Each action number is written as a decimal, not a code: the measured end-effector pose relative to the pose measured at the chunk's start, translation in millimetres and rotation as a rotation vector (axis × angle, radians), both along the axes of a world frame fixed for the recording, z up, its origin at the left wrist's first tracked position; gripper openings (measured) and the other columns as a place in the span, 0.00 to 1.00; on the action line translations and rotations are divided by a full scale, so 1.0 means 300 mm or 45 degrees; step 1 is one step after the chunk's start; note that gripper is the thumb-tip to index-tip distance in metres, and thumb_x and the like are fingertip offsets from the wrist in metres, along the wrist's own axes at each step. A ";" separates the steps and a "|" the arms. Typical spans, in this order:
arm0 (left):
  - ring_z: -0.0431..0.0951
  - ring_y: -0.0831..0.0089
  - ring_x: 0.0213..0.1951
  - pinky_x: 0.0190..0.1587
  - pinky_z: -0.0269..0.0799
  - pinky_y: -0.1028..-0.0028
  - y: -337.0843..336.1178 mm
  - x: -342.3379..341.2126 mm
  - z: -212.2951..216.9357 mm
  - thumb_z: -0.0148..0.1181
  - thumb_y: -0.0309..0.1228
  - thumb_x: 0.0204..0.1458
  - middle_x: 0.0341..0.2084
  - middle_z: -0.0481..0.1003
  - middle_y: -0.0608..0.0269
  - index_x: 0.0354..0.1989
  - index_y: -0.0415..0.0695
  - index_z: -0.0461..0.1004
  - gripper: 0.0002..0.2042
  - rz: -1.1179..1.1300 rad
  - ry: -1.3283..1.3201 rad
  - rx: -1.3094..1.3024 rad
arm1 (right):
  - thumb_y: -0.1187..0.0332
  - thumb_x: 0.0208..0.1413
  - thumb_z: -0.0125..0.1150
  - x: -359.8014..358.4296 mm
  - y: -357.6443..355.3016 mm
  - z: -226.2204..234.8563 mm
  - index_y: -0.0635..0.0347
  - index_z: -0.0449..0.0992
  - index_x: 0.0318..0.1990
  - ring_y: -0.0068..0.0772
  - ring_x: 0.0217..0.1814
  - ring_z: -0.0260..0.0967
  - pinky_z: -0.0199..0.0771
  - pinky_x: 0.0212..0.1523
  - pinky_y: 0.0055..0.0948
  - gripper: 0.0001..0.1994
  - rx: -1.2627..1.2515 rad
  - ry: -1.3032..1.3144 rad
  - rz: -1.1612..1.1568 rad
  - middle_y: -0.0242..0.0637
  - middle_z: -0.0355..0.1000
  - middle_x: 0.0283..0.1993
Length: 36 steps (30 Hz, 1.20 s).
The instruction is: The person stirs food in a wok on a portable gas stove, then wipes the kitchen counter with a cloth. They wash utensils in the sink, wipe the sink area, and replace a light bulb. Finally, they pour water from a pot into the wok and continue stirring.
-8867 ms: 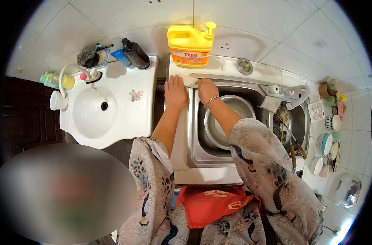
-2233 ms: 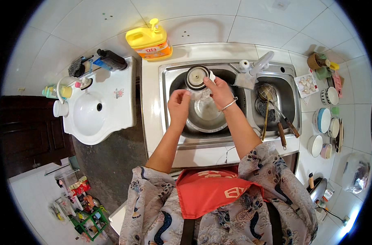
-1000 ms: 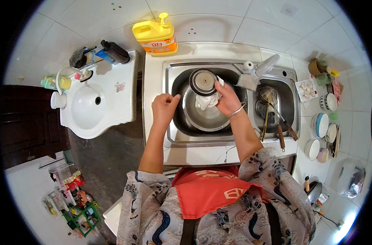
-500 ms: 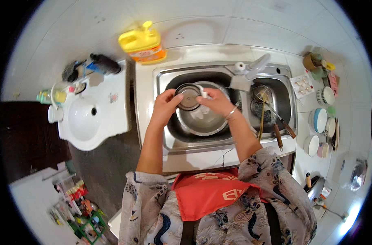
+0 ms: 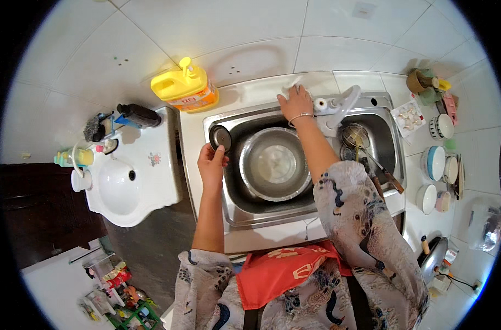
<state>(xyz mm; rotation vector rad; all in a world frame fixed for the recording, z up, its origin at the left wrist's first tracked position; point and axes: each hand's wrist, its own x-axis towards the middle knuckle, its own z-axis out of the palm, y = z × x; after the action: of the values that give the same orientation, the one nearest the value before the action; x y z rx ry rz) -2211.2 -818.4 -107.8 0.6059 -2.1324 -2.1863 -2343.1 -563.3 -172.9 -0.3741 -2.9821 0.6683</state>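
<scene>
Left hand (image 5: 212, 163) pinched the disc (image 5: 221, 135) — right hand (image 5: 298, 104), grip unclear, had white cloth (image 5: 294, 85) at fingertips — wiping looked unfinished.

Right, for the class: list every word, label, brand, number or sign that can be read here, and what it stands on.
Yellow pump jug: dark characters on its front, small and slightly blurred; I won't copy them out.
Red apron: pale lettering, partly lost in folds; likewise not copied.
Red packet at lower left: any printing is too small to read.
</scene>
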 end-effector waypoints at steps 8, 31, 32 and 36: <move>0.70 0.81 0.24 0.27 0.67 0.81 -0.038 -0.100 -0.021 0.60 0.28 0.51 0.28 0.74 0.68 0.40 0.38 0.73 0.10 -0.032 0.043 -0.268 | 0.62 0.56 0.53 -0.031 -0.315 -0.172 0.56 0.76 0.45 0.43 0.51 0.66 0.63 0.54 0.42 0.13 -0.059 0.303 0.403 0.44 0.72 0.45; 0.73 0.53 0.39 0.41 0.71 0.62 0.421 -0.503 -0.295 0.53 0.28 0.47 0.40 0.72 0.54 0.42 0.45 0.74 0.13 -0.818 0.866 -1.279 | 0.72 0.57 0.56 0.451 -0.033 -0.069 0.66 0.73 0.41 0.17 0.34 0.65 0.67 0.36 0.18 0.08 -1.238 0.492 -0.169 0.30 0.69 0.35; 0.73 0.57 0.37 0.39 0.71 0.64 0.409 -0.485 -0.307 0.53 0.29 0.49 0.39 0.72 0.55 0.44 0.45 0.74 0.13 -0.708 0.788 -1.062 | 0.72 0.57 0.56 0.432 -0.044 -0.036 0.66 0.73 0.42 0.19 0.34 0.66 0.67 0.36 0.18 0.08 -1.143 0.463 -0.131 0.32 0.69 0.37; 0.72 0.73 0.31 0.29 0.68 0.75 0.287 -0.366 -0.203 0.53 0.35 0.56 0.37 0.72 0.60 0.49 0.45 0.72 0.14 -0.345 0.070 0.226 | 0.73 0.53 0.57 0.315 -0.138 0.034 0.65 0.73 0.45 0.37 0.40 0.68 0.69 0.42 0.30 0.12 -0.892 0.658 0.253 0.44 0.68 0.42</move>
<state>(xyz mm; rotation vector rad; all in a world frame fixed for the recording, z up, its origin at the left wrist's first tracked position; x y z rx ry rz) -2320.9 -732.3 -168.6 0.2698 -2.1169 -2.5175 -2248.7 -604.6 -162.8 0.0751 -2.2364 1.5507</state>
